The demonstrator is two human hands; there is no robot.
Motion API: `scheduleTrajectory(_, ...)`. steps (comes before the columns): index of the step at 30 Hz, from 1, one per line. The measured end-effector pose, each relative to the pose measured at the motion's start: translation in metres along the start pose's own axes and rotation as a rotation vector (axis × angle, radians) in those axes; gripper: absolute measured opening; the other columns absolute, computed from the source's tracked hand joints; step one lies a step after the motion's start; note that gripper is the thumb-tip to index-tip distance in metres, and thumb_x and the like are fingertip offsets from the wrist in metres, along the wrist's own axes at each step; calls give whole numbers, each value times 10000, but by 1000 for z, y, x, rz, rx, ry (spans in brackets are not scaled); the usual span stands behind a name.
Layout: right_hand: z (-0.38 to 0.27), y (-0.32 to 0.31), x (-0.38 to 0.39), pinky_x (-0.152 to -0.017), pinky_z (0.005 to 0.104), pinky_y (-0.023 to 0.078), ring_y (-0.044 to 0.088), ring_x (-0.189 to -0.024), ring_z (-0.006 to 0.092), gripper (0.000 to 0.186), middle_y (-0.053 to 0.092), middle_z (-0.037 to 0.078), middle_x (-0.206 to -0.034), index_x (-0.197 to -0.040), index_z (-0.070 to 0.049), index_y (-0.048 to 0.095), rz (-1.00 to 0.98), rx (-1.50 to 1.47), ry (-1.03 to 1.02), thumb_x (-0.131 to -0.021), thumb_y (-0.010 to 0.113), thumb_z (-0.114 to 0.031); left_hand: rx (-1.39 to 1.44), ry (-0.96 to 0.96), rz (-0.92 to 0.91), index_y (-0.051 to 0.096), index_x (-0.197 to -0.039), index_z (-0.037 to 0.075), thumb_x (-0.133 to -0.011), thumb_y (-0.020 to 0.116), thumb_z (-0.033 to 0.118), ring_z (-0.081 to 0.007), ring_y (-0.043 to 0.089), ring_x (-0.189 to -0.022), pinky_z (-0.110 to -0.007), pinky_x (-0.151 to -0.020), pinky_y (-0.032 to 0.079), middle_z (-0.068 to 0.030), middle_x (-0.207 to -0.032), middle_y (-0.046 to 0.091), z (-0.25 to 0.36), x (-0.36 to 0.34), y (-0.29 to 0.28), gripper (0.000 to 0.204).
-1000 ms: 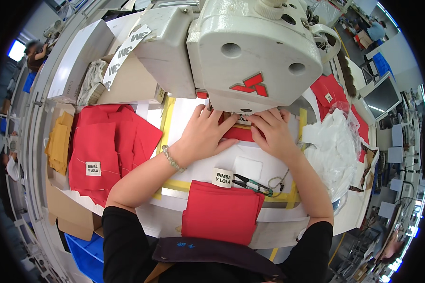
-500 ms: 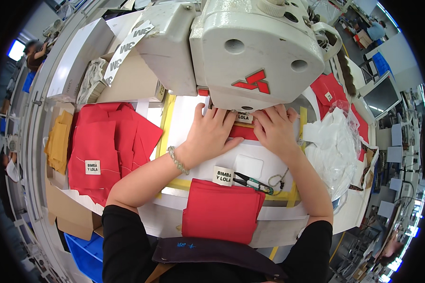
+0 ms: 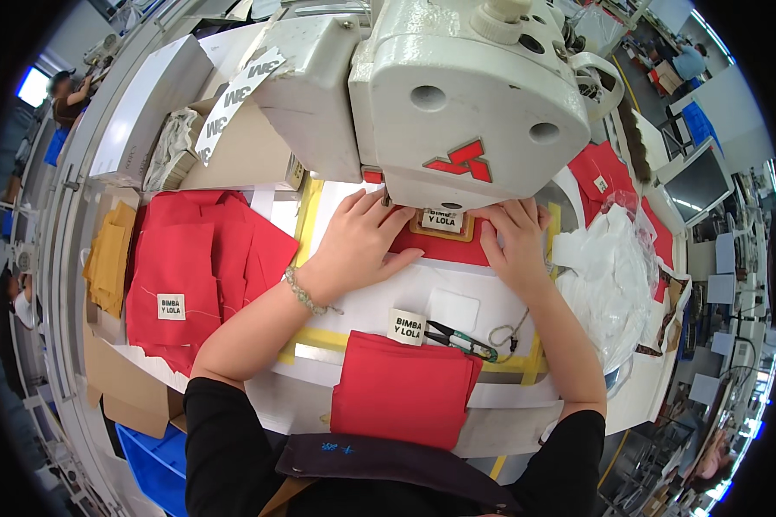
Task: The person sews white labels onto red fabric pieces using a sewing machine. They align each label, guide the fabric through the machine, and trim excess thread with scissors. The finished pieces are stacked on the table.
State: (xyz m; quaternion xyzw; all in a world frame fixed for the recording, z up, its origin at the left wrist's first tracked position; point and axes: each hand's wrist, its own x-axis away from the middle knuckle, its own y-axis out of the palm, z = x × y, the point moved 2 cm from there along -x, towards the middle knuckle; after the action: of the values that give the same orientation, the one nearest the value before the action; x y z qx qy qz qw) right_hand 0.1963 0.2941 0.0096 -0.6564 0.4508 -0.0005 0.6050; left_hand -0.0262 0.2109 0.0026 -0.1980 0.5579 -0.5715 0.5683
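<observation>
Under the head of a white sewing machine point(image 3: 470, 95) lies a red fabric piece point(image 3: 444, 251). On it sits a white label point(image 3: 441, 221) with dark lettering, framed by a tan rectangular border point(image 3: 468, 231). My left hand point(image 3: 358, 239) rests flat on the fabric's left side, fingers stretched and thumb spread. At the other side my right hand point(image 3: 513, 237) presses the fabric with its fingers extended. The needle area is hidden behind the machine head. Nearer me are thread snips point(image 3: 461, 339), a loose white label point(image 3: 406, 327) and a stack of red fabric pieces point(image 3: 405, 390).
A pile of red pieces point(image 3: 177, 267) lies left, beside yellow pieces point(image 3: 110, 258) in a carton. White material in a clear bag point(image 3: 608, 276) sits right. A white square pad point(image 3: 454, 310) lies on the table, a cord point(image 3: 513, 336) beside the snips. Boxes point(image 3: 151, 108) stand far left.
The red fabric and its label have come slightly toward me, showing more of the tan border. My left hand has shifted left and my right hand slightly right, widening the gap between them.
</observation>
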Motion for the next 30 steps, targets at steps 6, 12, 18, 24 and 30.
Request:
scheduleTrajectory(6,-1,0,1,-836,408,292,543,-992,180,164,630,-64,-1029,-877,-164,680,-14,8,-35,-747,647,-69,-23,40,-27,622,-1162,77,-800,710,404,-298,547,-1135,-476,-1035,384,-121,-1169,594,5,-2,0,496)
scheduleTrajectory(12,0,3,4,-834,427,300,538,-999,176,229,642,-77,-1081,-930,-175,693,-62,39,-84,-723,652,-87,-9,157,-48,620,-1175,65,-825,690,387,-239,548,-1141,-413,-1034,384,-104,-1211,603,4,-2,4,481)
scheduleTrajectory(18,1,8,10,-851,446,319,537,-1052,177,273,646,-74,-1133,-969,-185,699,-132,62,-196,-705,671,-124,-26,276,-107,595,-1239,78,-850,648,427,-210,535,-1167,-388,-1000,391,-64,-1245,601,10,-5,8,525)
scheduleTrajectory(24,0,8,9,-856,442,322,542,-1060,170,244,654,-68,-1127,-940,-181,693,-105,100,-243,-705,666,-124,-127,195,-154,567,-1284,95,-864,621,453,-190,501,-1190,-386,-1012,368,-44,-1252,588,12,-3,4,555)
scheduleTrajectory(30,2,0,3,-851,395,312,590,-972,165,272,667,-59,-1063,-942,-162,678,-22,-26,-100,-707,640,-30,-107,240,-137,566,-1266,86,-856,634,437,-205,492,-1188,-385,-1015,367,-63,-1262,558,8,-1,6,544)
